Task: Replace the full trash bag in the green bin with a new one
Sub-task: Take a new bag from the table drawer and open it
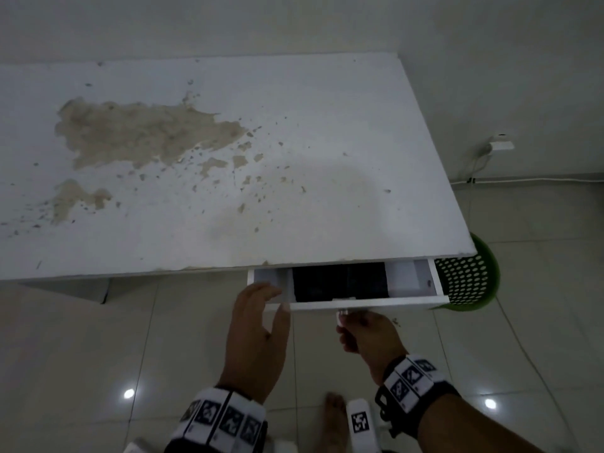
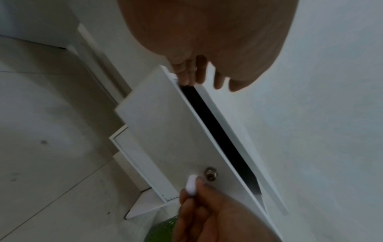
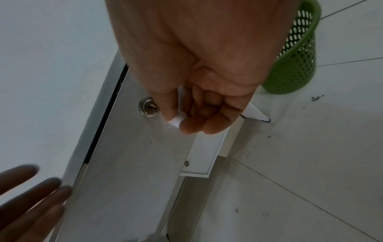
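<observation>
A white drawer (image 1: 359, 304) under the desk's right end stands partly pulled out. Flat black folded bags (image 1: 340, 282) lie inside it, seen as a dark strip (image 2: 217, 134) in the left wrist view. My right hand (image 1: 346, 325) pinches a small white knob (image 3: 176, 121) on the drawer's front, beside a metal lock (image 3: 147, 108). My left hand (image 1: 273, 297) is open with straight fingers (image 2: 194, 77) at the drawer's left front corner. The green perforated bin (image 1: 467, 276) stands on the floor right of the drawer, its inside hidden by the desk.
The white desk top (image 1: 294, 191) has large brown patches of peeled paint at the left. A lower drawer front (image 3: 201, 155) sits below the open one. A wall socket with a white cable (image 1: 500, 146) is at the right. My bare foot (image 1: 333, 413) is on the tiled floor.
</observation>
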`<state>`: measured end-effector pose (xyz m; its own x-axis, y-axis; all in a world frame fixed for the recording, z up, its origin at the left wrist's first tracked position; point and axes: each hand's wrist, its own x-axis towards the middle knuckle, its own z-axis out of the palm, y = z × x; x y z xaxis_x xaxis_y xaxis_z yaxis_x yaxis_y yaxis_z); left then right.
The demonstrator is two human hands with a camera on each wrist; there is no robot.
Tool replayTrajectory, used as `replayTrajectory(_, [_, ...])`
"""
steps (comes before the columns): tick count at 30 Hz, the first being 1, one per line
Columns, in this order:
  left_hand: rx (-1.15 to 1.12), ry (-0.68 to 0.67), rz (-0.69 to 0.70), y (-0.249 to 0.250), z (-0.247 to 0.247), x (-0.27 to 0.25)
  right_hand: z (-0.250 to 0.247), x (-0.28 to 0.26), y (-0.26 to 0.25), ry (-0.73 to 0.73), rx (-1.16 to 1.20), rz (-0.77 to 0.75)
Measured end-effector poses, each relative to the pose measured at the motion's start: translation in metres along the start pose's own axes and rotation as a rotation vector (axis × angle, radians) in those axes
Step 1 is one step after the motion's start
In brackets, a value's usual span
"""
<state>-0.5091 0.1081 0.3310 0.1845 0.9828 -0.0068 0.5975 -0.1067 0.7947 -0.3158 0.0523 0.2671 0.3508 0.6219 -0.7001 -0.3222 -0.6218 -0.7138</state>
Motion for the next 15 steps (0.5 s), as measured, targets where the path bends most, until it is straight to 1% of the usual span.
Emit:
replayTrajectory(1, [0.028, -0.045, -0.011, 0.002, 0.004, 0.005, -0.001, -0.005, 0.006, -0.004, -0.007, 0.007])
replayTrajectory(2, [0.046, -0.105, -0.053, 0.006, 0.007, 0.009, -0.001, -0.010, 0.011, -0.005, -0.014, 0.013])
replayTrajectory(6, [0.070, -0.406, -0.337, 0.022, 0.020, 0.028, -0.002, -0.021, 0.027, 0.010, -0.019, 0.061])
replayTrajectory(8, [0.088, -0.492, -0.377, 0.021, 0.029, 0.035, -0.003, -0.024, 0.034, 0.015, -0.027, 0.080])
replayTrajectory(10, [0.073, -0.493, -0.385, 0.020, 0.041, 0.040, -0.003, -0.024, 0.039, 0.023, -0.030, 0.082])
replayTrajectory(13, [0.036, -0.405, -0.464, 0.021, 0.055, 0.045, -0.003, -0.024, 0.043, 0.019, -0.020, 0.070])
replayTrajectory(15, [0.051, -0.381, -0.497, 0.025, 0.060, 0.048, -0.003, -0.024, 0.044, 0.016, -0.017, 0.056])
